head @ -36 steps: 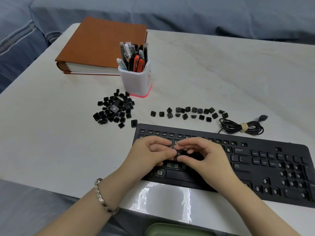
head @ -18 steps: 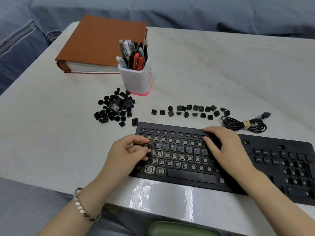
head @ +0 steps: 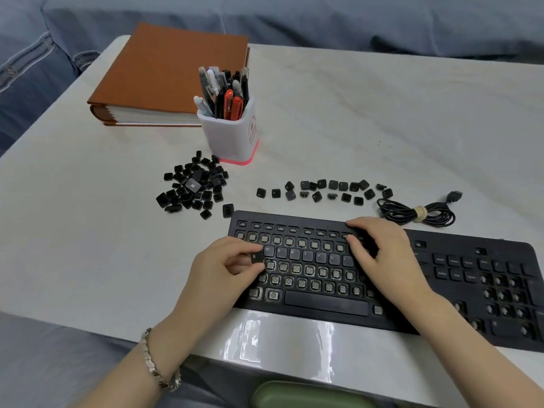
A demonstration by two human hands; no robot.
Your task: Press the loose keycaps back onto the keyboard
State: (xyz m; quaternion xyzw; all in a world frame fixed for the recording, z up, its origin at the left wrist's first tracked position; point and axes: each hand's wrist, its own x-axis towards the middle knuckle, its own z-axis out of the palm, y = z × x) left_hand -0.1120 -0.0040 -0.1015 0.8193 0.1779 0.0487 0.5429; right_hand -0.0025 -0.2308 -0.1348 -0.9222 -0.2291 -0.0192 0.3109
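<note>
Nearby, keycap pile point(head: 192, 188); left hand point(head: 223, 269) pinches S keycap point(head: 256, 257); right hand point(head: 382, 251) rests on keyboard point(head: 323, 304).

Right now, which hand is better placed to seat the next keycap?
Left. The left hand pinches the S keycap at bare sockets on the keyboard; the right hand rests farther right, with no keycap visible.

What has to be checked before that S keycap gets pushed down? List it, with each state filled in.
1. S keycap pinched by left hand: ok.
2. Its letter faces up: ok.
3. Home-row sockets bare: ok.
4. Keycap lined up over its own socket: cannot tell, fingers hide it.
5. Right hand rests on keyboard, steadying it: ok.
</note>
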